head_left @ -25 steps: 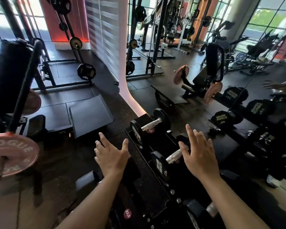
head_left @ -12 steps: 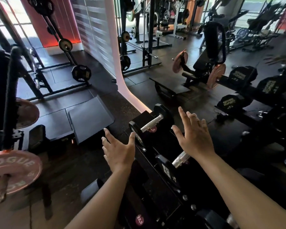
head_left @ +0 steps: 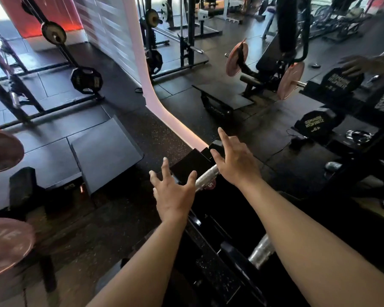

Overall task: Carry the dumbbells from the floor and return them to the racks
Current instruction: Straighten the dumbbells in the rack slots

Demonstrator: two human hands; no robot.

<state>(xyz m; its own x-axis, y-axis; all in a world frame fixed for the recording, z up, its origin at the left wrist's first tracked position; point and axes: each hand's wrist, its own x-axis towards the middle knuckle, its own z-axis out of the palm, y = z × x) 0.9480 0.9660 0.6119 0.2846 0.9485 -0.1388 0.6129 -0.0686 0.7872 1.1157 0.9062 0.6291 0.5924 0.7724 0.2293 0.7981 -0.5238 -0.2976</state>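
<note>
A black dumbbell with a silver handle [head_left: 205,177] rests at the far end of the black dumbbell rack [head_left: 217,278] in front of me. My left hand [head_left: 173,196] hovers just left of that handle, fingers spread, holding nothing. My right hand [head_left: 235,162] is open above the handle's far end, partly hiding the far head. A second dumbbell's silver handle [head_left: 261,251] shows lower on the rack, half hidden under my right forearm.
A mirror wall on the right reflects dumbbells [head_left: 317,125], a plate-loaded machine [head_left: 275,69] and a hand. A black step platform [head_left: 104,151] lies on the floor at left. Pink weight plates [head_left: 7,244] hang at the far left; squat racks [head_left: 53,52] stand behind.
Both open hands have moved forward along the rack, from the nearer dumbbell to the far-end one. The view has tilted down and closer to the rack.
</note>
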